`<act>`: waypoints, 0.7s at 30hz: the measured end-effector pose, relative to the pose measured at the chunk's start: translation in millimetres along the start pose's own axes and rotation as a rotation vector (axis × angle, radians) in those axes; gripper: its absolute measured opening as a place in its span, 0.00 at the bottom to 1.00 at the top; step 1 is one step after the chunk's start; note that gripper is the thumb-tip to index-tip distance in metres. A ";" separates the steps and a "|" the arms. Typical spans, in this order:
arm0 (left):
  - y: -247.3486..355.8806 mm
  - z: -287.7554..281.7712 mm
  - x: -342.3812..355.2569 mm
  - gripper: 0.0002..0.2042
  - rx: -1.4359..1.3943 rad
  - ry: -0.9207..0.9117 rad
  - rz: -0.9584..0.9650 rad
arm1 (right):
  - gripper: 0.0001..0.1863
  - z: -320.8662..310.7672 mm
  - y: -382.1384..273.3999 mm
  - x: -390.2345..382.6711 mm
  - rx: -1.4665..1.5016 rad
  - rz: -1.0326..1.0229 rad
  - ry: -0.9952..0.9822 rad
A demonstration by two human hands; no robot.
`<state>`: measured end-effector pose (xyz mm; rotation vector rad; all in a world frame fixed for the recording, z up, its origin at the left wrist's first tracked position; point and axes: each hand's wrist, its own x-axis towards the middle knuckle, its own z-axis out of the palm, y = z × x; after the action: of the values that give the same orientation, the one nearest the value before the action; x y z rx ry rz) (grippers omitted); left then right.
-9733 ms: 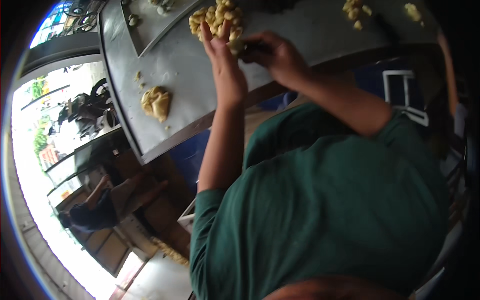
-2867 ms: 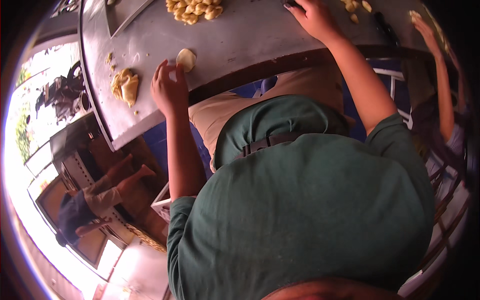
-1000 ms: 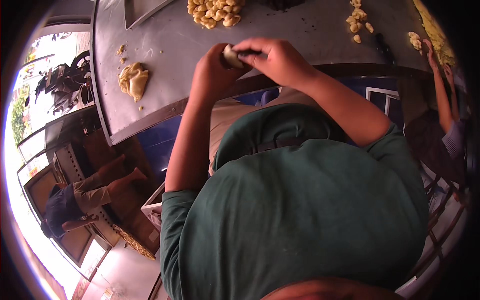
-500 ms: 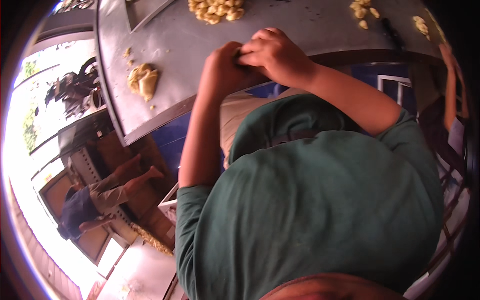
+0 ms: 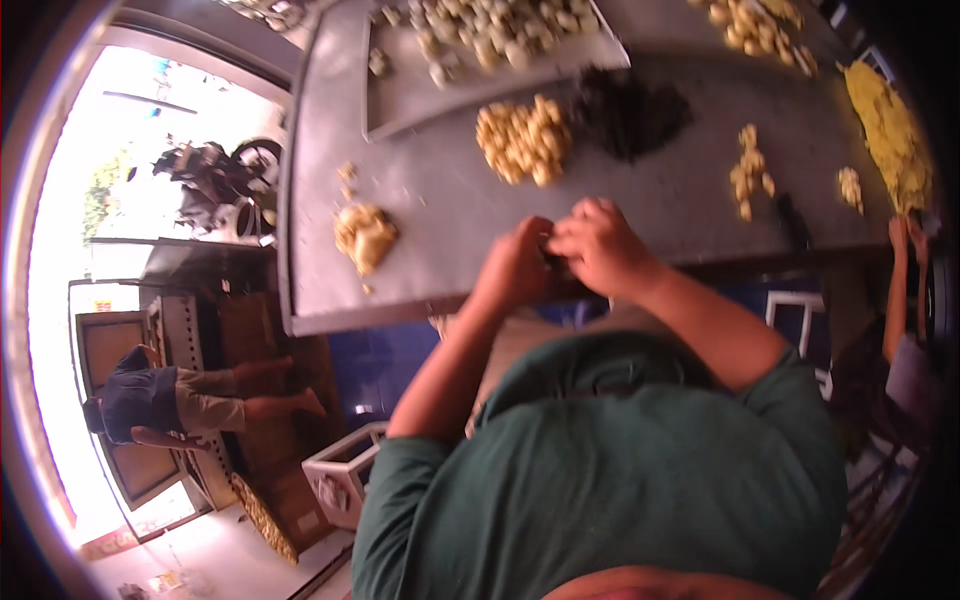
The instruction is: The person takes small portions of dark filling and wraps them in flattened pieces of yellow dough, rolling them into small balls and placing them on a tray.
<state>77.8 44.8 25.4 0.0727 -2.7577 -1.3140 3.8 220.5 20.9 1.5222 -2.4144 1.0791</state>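
My left hand (image 5: 516, 262) and my right hand (image 5: 602, 247) meet over the near edge of the metal table, fingers curled and pressed together. Something small and dark shows between them, mostly covered by the fingers; I cannot make out what it is. Beyond my hands lies a pile of pale yellow dough balls (image 5: 524, 142). Right of that pile is a dark brown, crumbly-looking heap (image 5: 632, 112). A larger soft lump of dough (image 5: 366, 240) rests to the left, with small scraps near it.
A metal tray (image 5: 385, 118) of pale balls stands at the back. Rightward lie small dough pieces (image 5: 748, 178), a dark-handled tool (image 5: 792, 222) and a yellow dough mass (image 5: 888, 130), where another person's hands (image 5: 905, 235) work. A person (image 5: 165, 395) stands far left.
My view has shifted, so more of the tabletop, the tray and the dark heap now show. My hands stay together, fingers still pressed on what is between them.
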 end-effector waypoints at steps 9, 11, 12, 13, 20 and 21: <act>-5.7 -7.0 -3.6 0.17 0.187 -0.135 0.020 | 0.11 11.0 -9.0 -1.8 0.005 0.022 -0.025; 5.3 -4.8 -1.3 0.15 0.056 -0.024 0.019 | 0.09 13.2 -11.0 -1.4 -0.026 0.029 -0.012; 8.3 -4.2 3.2 0.18 0.041 -0.029 -0.063 | 0.10 5.4 -0.5 4.0 0.009 0.023 -0.012; 6.3 -6.6 -4.9 0.20 0.049 -0.069 -0.182 | 0.12 11.4 -2.5 1.9 0.092 0.043 -0.010; 7.1 -1.7 -3.5 0.18 -0.108 0.062 -0.012 | 0.43 -3.0 -20.5 5.7 0.272 0.322 0.129; 8.3 -2.9 -5.1 0.17 -0.015 0.017 0.042 | 0.43 -2.7 -19.5 7.1 0.276 0.325 0.131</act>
<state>83.1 48.2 33.4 0.0246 -2.7197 -1.3171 15.5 211.8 36.0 1.0949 -2.5620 1.5773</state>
